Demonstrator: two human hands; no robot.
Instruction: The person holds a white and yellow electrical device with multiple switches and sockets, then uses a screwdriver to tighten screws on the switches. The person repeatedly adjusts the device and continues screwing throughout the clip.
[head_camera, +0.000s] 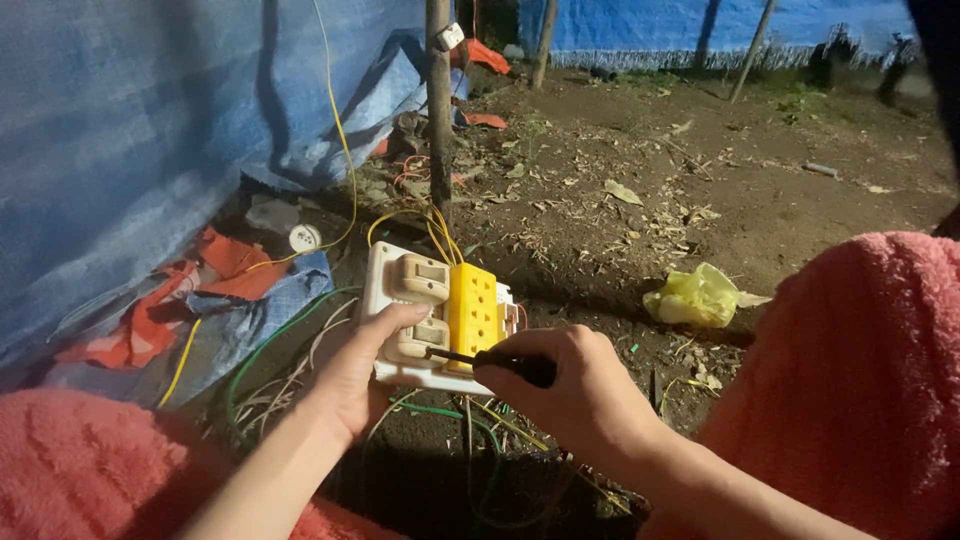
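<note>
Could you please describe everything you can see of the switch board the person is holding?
The switch board is a cream plastic plate carrying two beige rocker switches stacked beside a yellow socket block. It is tilted upright above the dirt ground. Yellow wires loop out of its top edge. The left hand grips its left side, thumb across a switch, while the right hand presses a black-handled screwdriver against its lower front.

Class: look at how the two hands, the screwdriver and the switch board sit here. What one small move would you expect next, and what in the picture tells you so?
Probably a short turn of the screwdriver. The right hand grips its black handle, with the tip against the lower cream switch beside the yellow socket block, while the left hand steadies the board. The screw itself cannot be made out.
</note>
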